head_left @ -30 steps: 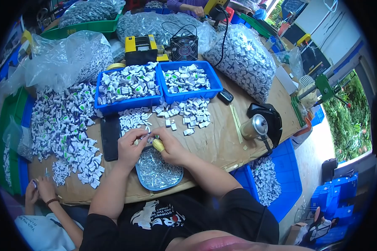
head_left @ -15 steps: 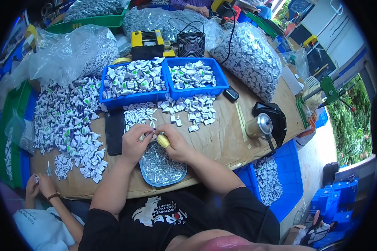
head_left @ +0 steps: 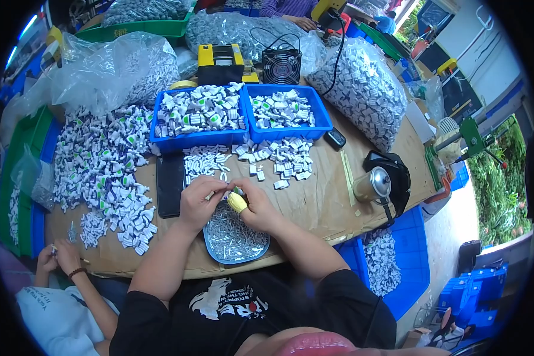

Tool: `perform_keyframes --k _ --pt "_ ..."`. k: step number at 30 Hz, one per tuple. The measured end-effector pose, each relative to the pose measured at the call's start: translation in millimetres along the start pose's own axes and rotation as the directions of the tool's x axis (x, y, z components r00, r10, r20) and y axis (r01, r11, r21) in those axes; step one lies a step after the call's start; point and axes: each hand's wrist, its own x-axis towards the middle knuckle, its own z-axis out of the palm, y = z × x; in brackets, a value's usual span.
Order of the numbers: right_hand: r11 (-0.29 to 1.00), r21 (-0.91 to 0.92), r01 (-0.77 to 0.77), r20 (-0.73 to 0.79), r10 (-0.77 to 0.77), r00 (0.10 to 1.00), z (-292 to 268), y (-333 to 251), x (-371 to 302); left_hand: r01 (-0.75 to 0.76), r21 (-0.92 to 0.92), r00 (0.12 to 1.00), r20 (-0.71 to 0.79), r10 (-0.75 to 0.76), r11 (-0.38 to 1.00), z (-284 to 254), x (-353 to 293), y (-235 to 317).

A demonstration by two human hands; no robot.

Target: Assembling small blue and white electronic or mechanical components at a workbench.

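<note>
My left hand (head_left: pixel 199 202) is closed in a pinch, its fingertips against those of my right hand. Between them is a tiny part, mostly hidden; a small white loop shows just above. My right hand (head_left: pixel 261 209) is closed too, with a yellow bulb-shaped handle (head_left: pixel 237 203) in its grip; the working end cannot be made out. Right below both hands sits a blue tray (head_left: pixel 210 244) holding many thin silvery metal pins (head_left: pixel 234 232). Beyond the hands lie small white pieces (head_left: pixel 203 164) and white blocks (head_left: pixel 288 159). A dark flat phone-like slab (head_left: pixel 170 185) is beside my left hand.
Two blue bins (head_left: pixel 199 141) of white-and-green parts stand behind. A large heap (head_left: pixel 104 160) covers the left. To the right are a metal-lidded can (head_left: pixel 374 183), a black case (head_left: pixel 400 178) and a full plastic bag (head_left: pixel 362 89). A co-worker's hands (head_left: pixel 59 256) work at lower left.
The whole view has shifted slightly, so the table appears farther right. My hands stay together over the tray, fingertips slightly rearranged. The co-worker's hands at lower left have moved a little.
</note>
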Motion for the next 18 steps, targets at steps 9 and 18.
perform_keyframes --k 9,18 --pt "0.999 0.045 -0.019 -0.02 0.02 1.0 -3 5 3 -0.139 0.028 0.99 0.024 0.138 0.99 -1 4 9" --pt "0.991 -0.111 0.072 -0.06 -0.079 0.995 1 8 3 0.242 -0.67 0.961 0.067 -0.267 0.702 7 -8 -2"
